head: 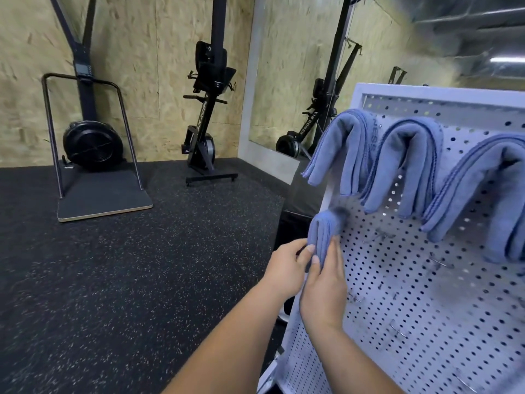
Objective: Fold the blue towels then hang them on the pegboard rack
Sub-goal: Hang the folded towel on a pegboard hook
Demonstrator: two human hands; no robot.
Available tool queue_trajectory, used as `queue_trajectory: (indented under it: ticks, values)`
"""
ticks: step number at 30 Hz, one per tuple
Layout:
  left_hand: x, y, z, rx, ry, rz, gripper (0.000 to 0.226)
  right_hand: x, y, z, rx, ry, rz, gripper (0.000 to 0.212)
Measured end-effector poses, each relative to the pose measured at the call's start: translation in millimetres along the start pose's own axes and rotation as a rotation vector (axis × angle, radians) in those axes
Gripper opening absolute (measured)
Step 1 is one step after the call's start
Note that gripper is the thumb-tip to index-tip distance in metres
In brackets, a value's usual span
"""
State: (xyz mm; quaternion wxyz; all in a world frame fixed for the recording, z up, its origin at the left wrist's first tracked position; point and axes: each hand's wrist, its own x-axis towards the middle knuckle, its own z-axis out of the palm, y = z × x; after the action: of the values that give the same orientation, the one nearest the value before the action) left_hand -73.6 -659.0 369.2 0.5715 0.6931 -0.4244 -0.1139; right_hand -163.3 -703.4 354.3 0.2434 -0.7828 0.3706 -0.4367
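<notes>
Your left hand (287,265) and your right hand (324,294) both held the lower end of a folded blue towel (324,231), with the fingers (309,248) curled around the cloth. The towel stood upright at the left edge of the white pegboard rack (426,294). Three other blue towels (406,160) hung folded over pegs above it.

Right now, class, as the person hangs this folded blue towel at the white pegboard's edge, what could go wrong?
The folded blue towel sits at the white perforated pegboard rack's very edge; released by the left hand and right hand, it might slip off. Lifting it could also nudge the hung blue towel just above.
</notes>
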Motion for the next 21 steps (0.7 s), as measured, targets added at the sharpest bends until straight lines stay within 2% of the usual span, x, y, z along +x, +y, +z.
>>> queue_trajectory:
  ticks: [5, 11, 16, 21]
  values:
    - [-32, -22, -6, -0.018, -0.038, -0.056, 0.029, -36, 9, 0, -0.017, -0.1, 0.021, 0.062]
    - [-104, -78, -19, 0.063, 0.045, -0.271, 0.031, -105, 26, 6, -0.051, -0.257, 0.064, 0.064]
    - [-181, -136, -33, 0.158, 0.07, -0.554, 0.043, -158, 52, 32, -0.18, -0.535, 0.108, 0.065]
    - [-256, -204, -45, 0.285, -0.002, -0.825, 0.048, -207, 76, 63, -0.275, -0.808, 0.132, 0.064]
